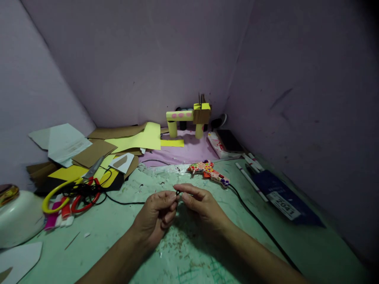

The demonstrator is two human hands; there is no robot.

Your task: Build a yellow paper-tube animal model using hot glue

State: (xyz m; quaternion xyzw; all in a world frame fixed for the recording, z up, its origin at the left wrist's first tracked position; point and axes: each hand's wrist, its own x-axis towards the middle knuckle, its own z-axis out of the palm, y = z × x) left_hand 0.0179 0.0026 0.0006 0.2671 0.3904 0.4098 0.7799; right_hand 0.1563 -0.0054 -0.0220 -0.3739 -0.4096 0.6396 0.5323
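Note:
A thin black cord (pixel 127 202) runs from a tangled heap on the left to my two hands. My left hand (pixel 158 211) is closed, pinching the cord between thumb and forefinger. My right hand (pixel 204 205) meets it fingertip to fingertip, thumb and forefinger closed around a small dark loop of the same cord. Just beyond my hands lies a flower-patterned glue gun (pixel 209 172), its black cable (pixel 254 216) trailing to the lower right. Scissors (pixel 94 169) with yellow and red handles lie by the cord heap.
At the back stands a yellow paper animal figure (pixel 179 115) with a brown cardboard head. Paper and card scraps (pixel 94 152) pile up at the left, near a white rounded object (pixel 19 219). On the right are a phone (pixel 229 141), white sticks (pixel 251 182) and a blue packet (pixel 284 197).

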